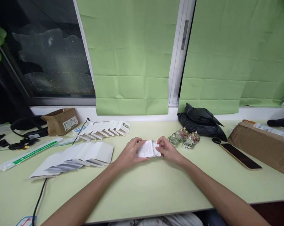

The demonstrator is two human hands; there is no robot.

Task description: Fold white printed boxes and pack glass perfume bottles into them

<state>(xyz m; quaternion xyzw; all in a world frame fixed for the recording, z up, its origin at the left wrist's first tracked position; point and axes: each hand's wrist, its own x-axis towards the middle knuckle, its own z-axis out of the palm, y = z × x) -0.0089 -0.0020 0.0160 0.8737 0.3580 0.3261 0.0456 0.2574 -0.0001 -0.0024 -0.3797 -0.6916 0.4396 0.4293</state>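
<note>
A white leaflet (pixel 146 149) with fine black print lies over a pale green table (pixel 156 188), near white flat cartons (pixel 85 155), a black bag (pixel 200 124), brown boxes (pixel 262 144) and green blinds (pixel 132 56).

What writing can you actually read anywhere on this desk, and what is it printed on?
No text reads clearly.
Printed leaflet, held by left hand and right hand: lines of print, too small.
Small cardboard box: white label, blurred.
Long green-and-white packet: white lettering, illegible.
Big cardboard parcel: shipping label, too blurred.

Matt printed paper leaflet (pixel 147 148)
</note>
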